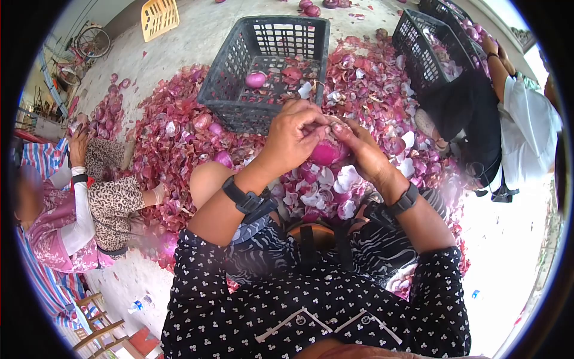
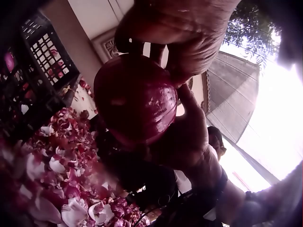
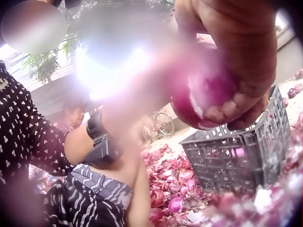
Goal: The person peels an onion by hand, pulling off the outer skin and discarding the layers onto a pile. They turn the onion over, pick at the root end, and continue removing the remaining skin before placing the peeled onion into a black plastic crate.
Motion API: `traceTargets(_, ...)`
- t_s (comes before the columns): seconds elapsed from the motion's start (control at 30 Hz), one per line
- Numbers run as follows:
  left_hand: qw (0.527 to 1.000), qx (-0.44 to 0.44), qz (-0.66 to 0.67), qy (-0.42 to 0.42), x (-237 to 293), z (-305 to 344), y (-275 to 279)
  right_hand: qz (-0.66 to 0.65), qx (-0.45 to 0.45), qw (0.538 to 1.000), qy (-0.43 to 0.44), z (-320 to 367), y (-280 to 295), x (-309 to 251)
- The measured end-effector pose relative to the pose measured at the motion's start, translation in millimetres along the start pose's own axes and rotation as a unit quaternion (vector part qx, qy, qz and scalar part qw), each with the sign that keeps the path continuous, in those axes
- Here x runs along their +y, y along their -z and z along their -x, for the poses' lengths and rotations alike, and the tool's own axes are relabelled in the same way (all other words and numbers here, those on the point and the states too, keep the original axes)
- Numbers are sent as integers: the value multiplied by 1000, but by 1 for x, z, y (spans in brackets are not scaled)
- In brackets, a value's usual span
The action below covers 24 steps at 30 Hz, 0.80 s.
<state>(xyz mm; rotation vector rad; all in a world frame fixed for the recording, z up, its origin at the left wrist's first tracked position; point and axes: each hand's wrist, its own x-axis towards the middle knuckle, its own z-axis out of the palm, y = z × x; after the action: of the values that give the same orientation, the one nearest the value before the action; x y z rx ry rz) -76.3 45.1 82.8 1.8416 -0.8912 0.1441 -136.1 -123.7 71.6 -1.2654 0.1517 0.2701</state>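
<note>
A glossy red onion [image 1: 324, 154] is between my two hands above the heap of peelings. My right hand [image 1: 366, 154] grips it, the thumb along its top and the fingers around its far side, as the right wrist view shows with the onion [image 3: 201, 94] in its grasp. My left hand [image 1: 293, 134] pinches at the upper end of the onion with thumb and curled fingers. In the left wrist view the smooth, purple-red side of the onion [image 2: 135, 101] shows, the left hand [image 2: 180, 38] above it and the right hand [image 2: 189, 137] below.
A black plastic crate [image 1: 263, 116], holding a peeled onion [image 1: 256, 80] and some skins, stands just beyond my hands. Onion skins [image 1: 173, 113] cover the ground around it. More crates [image 1: 418, 51] stand at right. One person [image 1: 60, 221] sits at left, another [image 1: 526, 119] at right.
</note>
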Motion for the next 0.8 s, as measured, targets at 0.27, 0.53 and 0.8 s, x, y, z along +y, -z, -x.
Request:
traceTargets(0.27,991,60,22,122,-8,-1,7,-53,-6,999,7,3,3,-2)
traceTargets(0.53,986,71,46,143,-20,-1,22,-36,34,997,55,8,10,-8)
traceTargets(0.8,998,-25,-34,-40,0,1,9,31,27,998,52,7,7,-3)
